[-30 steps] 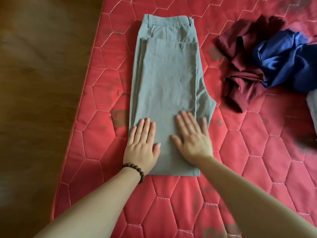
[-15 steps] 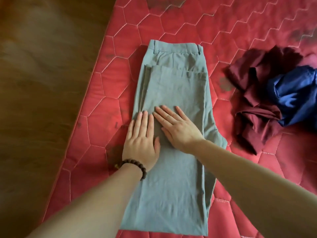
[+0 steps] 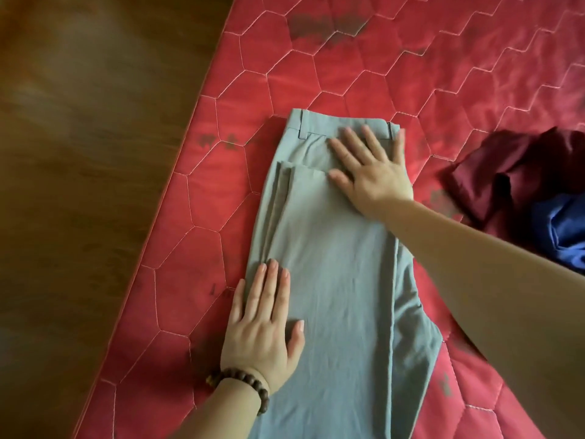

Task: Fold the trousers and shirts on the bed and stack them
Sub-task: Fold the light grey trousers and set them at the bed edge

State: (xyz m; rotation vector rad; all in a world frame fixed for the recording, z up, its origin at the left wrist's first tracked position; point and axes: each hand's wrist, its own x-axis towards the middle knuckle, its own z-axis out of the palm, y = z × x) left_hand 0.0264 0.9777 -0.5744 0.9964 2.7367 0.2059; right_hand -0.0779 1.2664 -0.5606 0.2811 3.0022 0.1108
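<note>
Fingers (image 3: pixel 354 144) of both hands lie flat on grey trousers (image 3: pixel 335 280).

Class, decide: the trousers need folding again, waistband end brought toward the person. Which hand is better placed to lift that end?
Probably the right hand: it lies flat by the waistband of the grey trousers, while the left hand presses nearer the person.

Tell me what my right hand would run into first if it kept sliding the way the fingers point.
The right hand lies flat on the grey trousers, fingers pointing at the waistband. Going straight on, it would cross that waistband edge first, then only bare red mattress; nothing else shows in that line.
</note>
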